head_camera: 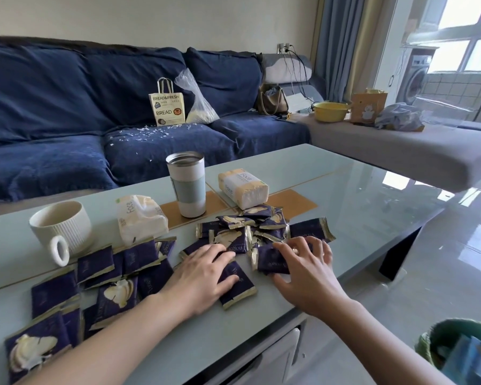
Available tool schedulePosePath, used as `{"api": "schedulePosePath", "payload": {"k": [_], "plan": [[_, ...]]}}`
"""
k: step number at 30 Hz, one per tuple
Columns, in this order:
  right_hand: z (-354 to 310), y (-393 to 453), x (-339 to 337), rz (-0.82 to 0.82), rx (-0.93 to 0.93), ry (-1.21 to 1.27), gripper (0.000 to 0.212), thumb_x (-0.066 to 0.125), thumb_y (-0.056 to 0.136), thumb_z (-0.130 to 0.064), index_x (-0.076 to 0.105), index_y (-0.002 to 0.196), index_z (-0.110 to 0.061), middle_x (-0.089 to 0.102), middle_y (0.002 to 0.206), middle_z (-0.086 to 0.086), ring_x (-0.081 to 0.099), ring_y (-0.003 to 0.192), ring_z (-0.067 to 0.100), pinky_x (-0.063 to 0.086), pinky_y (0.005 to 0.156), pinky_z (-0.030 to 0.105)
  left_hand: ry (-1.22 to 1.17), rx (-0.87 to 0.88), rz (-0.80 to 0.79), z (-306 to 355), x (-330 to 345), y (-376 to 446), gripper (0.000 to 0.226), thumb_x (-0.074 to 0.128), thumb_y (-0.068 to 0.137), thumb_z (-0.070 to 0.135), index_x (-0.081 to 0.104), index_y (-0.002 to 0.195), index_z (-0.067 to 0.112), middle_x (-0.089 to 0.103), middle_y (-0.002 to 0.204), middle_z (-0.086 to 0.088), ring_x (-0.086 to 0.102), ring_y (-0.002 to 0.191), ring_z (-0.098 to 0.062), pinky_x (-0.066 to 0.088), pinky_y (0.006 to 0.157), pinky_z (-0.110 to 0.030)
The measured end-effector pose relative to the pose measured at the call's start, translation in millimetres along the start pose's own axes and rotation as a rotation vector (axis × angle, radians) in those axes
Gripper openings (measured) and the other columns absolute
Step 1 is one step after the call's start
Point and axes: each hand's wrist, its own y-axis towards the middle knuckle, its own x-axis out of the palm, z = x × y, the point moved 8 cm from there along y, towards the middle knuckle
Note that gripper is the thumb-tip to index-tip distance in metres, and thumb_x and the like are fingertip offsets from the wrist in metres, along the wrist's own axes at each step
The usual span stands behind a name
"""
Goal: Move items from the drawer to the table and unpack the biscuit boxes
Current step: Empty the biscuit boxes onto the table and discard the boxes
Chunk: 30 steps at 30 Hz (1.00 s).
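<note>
Several dark blue biscuit packets with gold edges lie scattered over the glass table (345,195). One heap (250,226) sits in the middle, another spread (100,279) lies at the left front. My left hand (203,276) rests flat, fingers spread, on a packet (238,287) near the front edge. My right hand (303,270) lies with fingers spread over another packet (270,259) at the edge of the middle heap. No biscuit box is in view.
A white ribbed mug (59,229), two tissue packs (139,218) (243,187) and a steel tumbler (188,187) stand behind the packets. A blue sofa (67,120) with bags lies beyond. A white drawer front (275,354) shows under the table; a green basket (453,343) sits bottom right.
</note>
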Motion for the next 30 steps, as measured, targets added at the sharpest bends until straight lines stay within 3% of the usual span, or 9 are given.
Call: {"api": "schedulePosePath", "payload": {"k": [5,8,11,14,16,20,24,27,30], "plan": [[-6.8,0.7,-3.1,0.123,0.01,-0.087,0.055,0.051,0.076,-0.062,0.062,0.118,-0.027,0.056,0.111,0.003,0.045,0.113,0.035,0.032,0.104,0.054,-0.082,0.051,0.136,6.5,-5.2,-3.7,0.064,0.029,0.089,0.054,0.062,0.128,0.015,0.062,0.126,0.005,0.049,0.119,-0.017,0.048,0.099,-0.035],[-7.6,0.6,-7.6,0.215,0.055,-0.096,0.054,0.056,0.068,-0.066,0.068,0.099,-0.023,0.059,0.094,0.003,0.052,0.093,0.033,0.045,0.09,0.052,-0.116,0.083,0.148,13.0,-1.4,-6.6,0.067,0.026,0.09,0.053,0.052,0.14,0.017,0.056,0.139,0.004,0.039,0.136,-0.019,0.03,0.115,-0.03],[-13.5,-0.9,-6.6,0.242,0.05,-0.102,0.056,0.049,0.071,-0.07,0.067,0.094,-0.021,0.058,0.092,0.004,0.052,0.091,0.032,0.047,0.086,0.049,-0.17,0.079,0.11,16.0,2.9,-6.0,0.069,0.023,0.091,0.054,0.041,0.146,0.017,0.043,0.15,0.002,0.032,0.143,-0.018,0.015,0.117,-0.022],[-20.6,-1.7,-3.3,0.246,0.015,-0.051,0.061,0.043,0.076,-0.072,0.066,0.096,-0.019,0.058,0.098,0.005,0.051,0.096,0.031,0.045,0.09,0.047,-0.181,0.068,0.165,14.2,-2.7,-3.4,0.053,0.053,0.096,0.036,0.042,0.143,0.014,0.048,0.144,-0.001,0.044,0.13,-0.019,0.03,0.11,-0.024],[-24.2,-0.6,-0.9,0.24,-0.015,-0.01,0.062,0.043,0.078,-0.07,0.066,0.098,-0.017,0.06,0.104,0.005,0.053,0.105,0.031,0.043,0.097,0.046,-0.183,0.052,0.172,13.3,-4.6,-3.1,0.052,0.059,0.094,0.033,0.043,0.139,0.013,0.052,0.137,-0.002,0.046,0.125,-0.018,0.036,0.104,-0.025],[-25.3,-0.9,-1.5,0.24,-0.013,-0.006,0.061,0.045,0.077,-0.068,0.064,0.105,-0.018,0.064,0.098,0.0,0.057,0.101,0.03,0.046,0.094,0.044,-0.137,0.052,0.198,13.8,-6.9,-6.3,0.048,0.052,0.092,0.043,0.052,0.131,0.014,0.062,0.119,-0.004,0.052,0.117,-0.02,0.043,0.097,-0.029],[-23.3,-3.0,-4.5,0.221,0.09,-0.025,0.07,0.039,0.074,-0.073,0.06,0.113,-0.018,0.063,0.096,0.004,0.056,0.093,0.031,0.051,0.081,0.044,-0.088,0.082,0.241,16.9,-4.5,-11.2,0.059,0.036,0.095,0.053,0.046,0.139,0.016,0.049,0.143,0.001,0.042,0.134,-0.017,0.03,0.112,-0.031],[-24.1,-2.9,-2.3,0.197,0.111,-0.024,0.074,0.031,0.078,-0.076,0.059,0.115,-0.018,0.06,0.102,0.006,0.052,0.098,0.032,0.049,0.084,0.043,-0.09,0.094,0.151,23.2,4.3,-13.2,0.07,0.028,0.094,0.063,0.029,0.151,0.022,0.028,0.158,0.003,0.022,0.146,-0.015,0.019,0.12,-0.037],[-21.1,-2.0,-7.5,0.196,0.098,0.06,0.074,0.016,0.084,-0.073,0.057,0.119,-0.022,0.058,0.112,0.003,0.045,0.109,0.028,0.042,0.091,0.041,-0.063,0.053,0.055,25.4,7.9,-12.5,0.076,0.022,0.091,0.069,0.013,0.155,0.028,0.017,0.161,0.007,0.01,0.149,-0.014,0.006,0.12,-0.028]]}}
